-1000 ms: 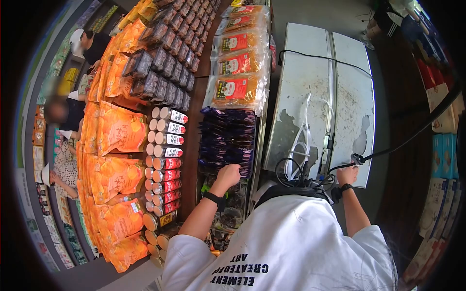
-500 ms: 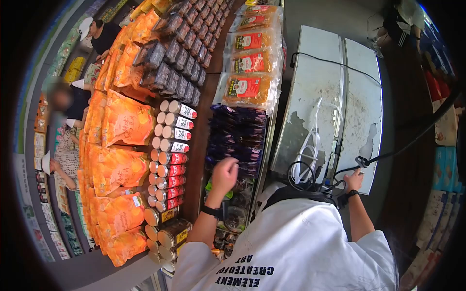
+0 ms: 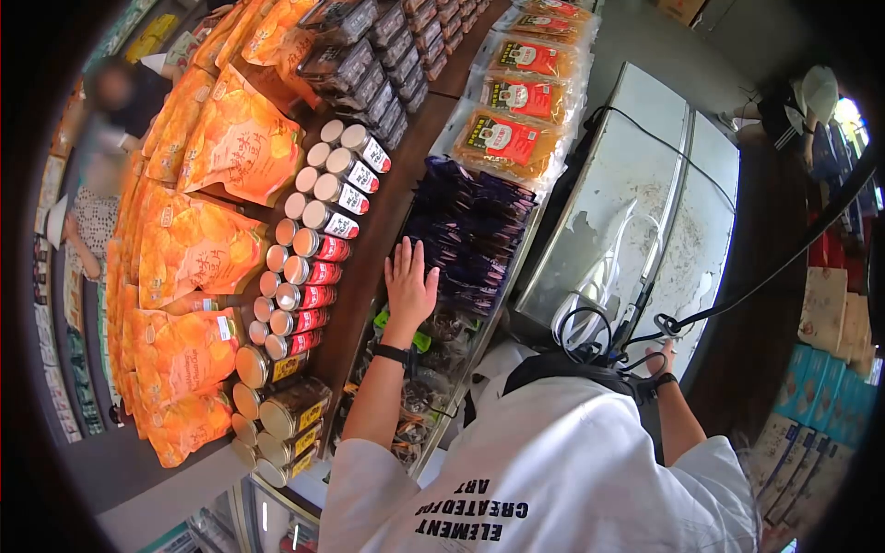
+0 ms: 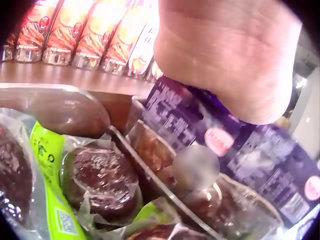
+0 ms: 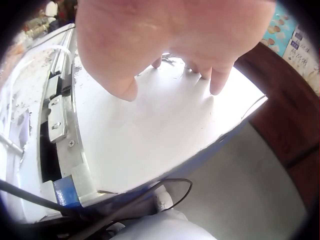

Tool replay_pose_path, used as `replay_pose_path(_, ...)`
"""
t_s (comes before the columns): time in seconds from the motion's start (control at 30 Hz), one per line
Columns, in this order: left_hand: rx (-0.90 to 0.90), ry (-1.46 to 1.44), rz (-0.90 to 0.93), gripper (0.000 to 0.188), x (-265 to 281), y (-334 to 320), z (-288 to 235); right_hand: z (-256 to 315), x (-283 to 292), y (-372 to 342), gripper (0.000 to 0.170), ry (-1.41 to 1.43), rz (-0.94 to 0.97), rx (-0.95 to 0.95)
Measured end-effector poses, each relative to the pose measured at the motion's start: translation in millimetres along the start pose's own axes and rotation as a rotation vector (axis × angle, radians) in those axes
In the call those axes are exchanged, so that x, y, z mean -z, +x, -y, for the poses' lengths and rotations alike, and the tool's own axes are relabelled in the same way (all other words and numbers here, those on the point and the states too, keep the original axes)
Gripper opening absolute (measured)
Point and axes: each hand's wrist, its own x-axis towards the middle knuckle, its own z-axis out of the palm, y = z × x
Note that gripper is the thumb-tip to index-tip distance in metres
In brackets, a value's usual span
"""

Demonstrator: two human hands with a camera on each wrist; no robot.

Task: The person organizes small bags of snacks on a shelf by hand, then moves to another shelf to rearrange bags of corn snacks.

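Observation:
My left hand (image 3: 411, 284) is stretched out with its fingers straight, at the left edge of a row of dark purple packets (image 3: 475, 230). In the left wrist view its palm side (image 4: 230, 65) overlaps the top of the purple packets (image 4: 235, 145); the fingertips are hidden there. My right hand (image 3: 659, 357) is at the near end of a worn white metal lid (image 3: 705, 221). The right wrist view shows that hand (image 5: 175, 40) spread, its fingertips (image 5: 218, 85) down on the white surface (image 5: 145, 130).
Jars with red and white labels (image 3: 318, 247) and orange bags (image 3: 198, 244) stand left of the packets. Flat clear packs (image 3: 507, 138) lie beyond them. Bagged dark food (image 4: 100, 180) fills a clear bin nearer me. A black cable (image 3: 774, 276) crosses on the right; white cord (image 3: 599, 276) lies coiled.
My left hand has gone from curled fingers at the packets' near end to straightened fingers at their left edge. The head view has turned. My right hand stays at the lid.

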Motion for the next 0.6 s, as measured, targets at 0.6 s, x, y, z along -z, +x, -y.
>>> replay_pose_path(0.6,-0.276,-0.111,0.107,0.052,-16.3,11.9,-49.6,28.2,-4.6,-22.5,0.077,-0.015,-0.001,0.052)
